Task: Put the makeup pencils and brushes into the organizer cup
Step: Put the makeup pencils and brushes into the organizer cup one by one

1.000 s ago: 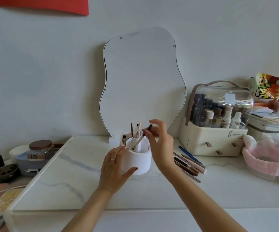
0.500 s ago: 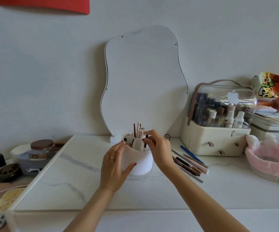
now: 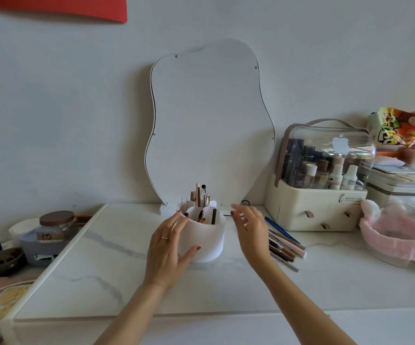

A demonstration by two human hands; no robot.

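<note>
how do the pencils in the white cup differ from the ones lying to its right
The pencils in the organizer cup stand upright or slightly tilted, held by the cup; the loose pencils lie flat on the table. The cup's set is split among compartments; the loose ones lie bunched side by side. The left hand touches the cup; the right hand hovers open near the loose pile, holding nothing. Both sets are slim makeup sticks, mostly brown and pink.

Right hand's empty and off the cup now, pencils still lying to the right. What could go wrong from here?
1. The pencils and brushes lie close and overlapping; grabbing one may roll the others away.
2. The organizer cup already holds several upright sticks; a new one could catch on them.
3. The left hand only rests against the cup; a push from the right hand might tip it.
</note>
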